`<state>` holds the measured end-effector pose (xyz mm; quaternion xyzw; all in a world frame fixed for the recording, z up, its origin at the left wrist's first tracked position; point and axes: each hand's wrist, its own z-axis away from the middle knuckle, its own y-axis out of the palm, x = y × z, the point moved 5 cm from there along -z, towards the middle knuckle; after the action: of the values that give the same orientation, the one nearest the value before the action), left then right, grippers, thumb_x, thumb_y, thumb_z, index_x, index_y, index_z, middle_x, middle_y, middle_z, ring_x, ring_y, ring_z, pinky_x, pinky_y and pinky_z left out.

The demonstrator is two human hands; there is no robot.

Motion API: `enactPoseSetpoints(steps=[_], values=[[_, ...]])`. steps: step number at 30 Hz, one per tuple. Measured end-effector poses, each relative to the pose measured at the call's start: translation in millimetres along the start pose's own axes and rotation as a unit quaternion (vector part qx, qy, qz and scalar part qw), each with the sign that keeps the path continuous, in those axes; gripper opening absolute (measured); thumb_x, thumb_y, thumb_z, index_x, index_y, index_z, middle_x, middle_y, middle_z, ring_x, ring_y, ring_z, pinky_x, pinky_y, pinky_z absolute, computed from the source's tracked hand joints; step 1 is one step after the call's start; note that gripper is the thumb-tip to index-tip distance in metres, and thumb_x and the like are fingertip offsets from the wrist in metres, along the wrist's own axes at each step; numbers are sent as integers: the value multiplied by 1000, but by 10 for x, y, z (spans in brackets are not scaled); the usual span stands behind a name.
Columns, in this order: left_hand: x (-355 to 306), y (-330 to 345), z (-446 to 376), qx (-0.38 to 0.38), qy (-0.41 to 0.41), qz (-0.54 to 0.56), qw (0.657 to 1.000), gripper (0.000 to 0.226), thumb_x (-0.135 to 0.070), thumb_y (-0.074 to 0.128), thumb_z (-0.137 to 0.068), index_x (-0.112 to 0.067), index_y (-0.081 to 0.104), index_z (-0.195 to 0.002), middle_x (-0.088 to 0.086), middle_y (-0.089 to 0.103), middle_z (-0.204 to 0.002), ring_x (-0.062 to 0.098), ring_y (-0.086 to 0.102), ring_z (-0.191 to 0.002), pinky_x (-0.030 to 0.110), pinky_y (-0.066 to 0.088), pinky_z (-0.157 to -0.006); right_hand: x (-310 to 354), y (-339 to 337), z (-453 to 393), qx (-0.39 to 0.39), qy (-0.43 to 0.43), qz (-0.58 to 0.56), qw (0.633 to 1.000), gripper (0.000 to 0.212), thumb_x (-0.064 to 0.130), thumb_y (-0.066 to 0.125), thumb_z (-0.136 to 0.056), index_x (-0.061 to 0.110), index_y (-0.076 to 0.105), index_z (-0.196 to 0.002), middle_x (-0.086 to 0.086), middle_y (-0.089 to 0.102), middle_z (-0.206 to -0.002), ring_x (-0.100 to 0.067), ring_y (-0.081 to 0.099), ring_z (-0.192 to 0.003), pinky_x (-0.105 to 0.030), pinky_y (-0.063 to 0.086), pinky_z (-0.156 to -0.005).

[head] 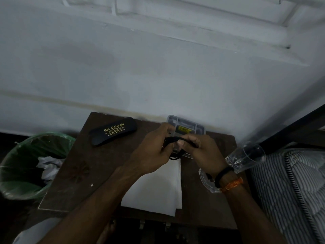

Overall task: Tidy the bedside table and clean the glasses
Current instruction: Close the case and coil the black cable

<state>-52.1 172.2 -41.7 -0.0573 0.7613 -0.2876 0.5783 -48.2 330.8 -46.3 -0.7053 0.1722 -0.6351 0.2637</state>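
Above the dark wooden bedside table (91, 166), my left hand (154, 152) and my right hand (202, 154) both grip a black cord (173, 139). A short stretch of it runs between the hands and a loop hangs below them. A black glasses case (113, 131) with gold lettering lies shut at the table's back left. White sheets of paper (158, 189) lie under my forearms. No glasses are in sight.
A clear plastic compartment box (186, 125) stands at the table's back by the wall. A drinking glass (246, 157) and a small clear dish (206, 182) sit at the right edge. A green-lined bin (26, 166) stands left; a striped mattress (290, 191) lies right.
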Motion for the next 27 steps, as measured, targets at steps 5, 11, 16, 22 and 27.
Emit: enactPoseSetpoints(steps=[5, 11, 16, 22, 27], values=[[-24, -33, 6, -68, 35, -26, 997, 22, -12, 64, -90, -13, 60, -112, -3, 65, -103, 8, 63, -92, 19, 56, -77, 8, -15, 1, -9, 20, -13, 1000, 17, 25, 60, -96, 22, 76, -90, 3, 74, -83, -16, 68, -81, -46, 54, -82], [9, 73, 14, -18, 62, -78, 995, 30, -21, 45, -95, -12, 61, -120, 4, 59, -106, 13, 55, -94, 11, 41, -80, 6, -9, 15, -28, -17, 53, 998, 23, 30, 58, -97, 20, 75, -108, 3, 76, -99, -11, 69, -92, -37, 55, -86], [18, 71, 31, 12, 60, -85, 995, 28, -11, 50, -98, -10, 60, -123, 1, 55, -106, 7, 49, -91, 3, 36, -77, 36, -73, 21, -59, -9, 14, 998, 26, 32, 52, -99, 34, 71, -81, 17, 67, -69, 0, 62, -65, -26, 47, -67], [-1, 22, 26, 15, 51, -66, 996, 27, -11, 53, -98, -11, 65, -122, -7, 59, -97, 0, 55, -79, 2, 41, -73, 39, -270, 32, -48, -24, 38, 998, 23, 22, 54, -100, 14, 75, -96, 5, 72, -76, -6, 70, -79, -25, 53, -81], [65, -63, 0, -5, 44, -52, 998, 28, -11, 55, -96, -14, 69, -120, 5, 69, -99, 13, 63, -88, 20, 52, -79, 56, -218, 80, 43, -85, 172, 980, 21, 22, 50, -99, 24, 71, -99, 11, 64, -79, -9, 57, -76, -23, 45, -74]])
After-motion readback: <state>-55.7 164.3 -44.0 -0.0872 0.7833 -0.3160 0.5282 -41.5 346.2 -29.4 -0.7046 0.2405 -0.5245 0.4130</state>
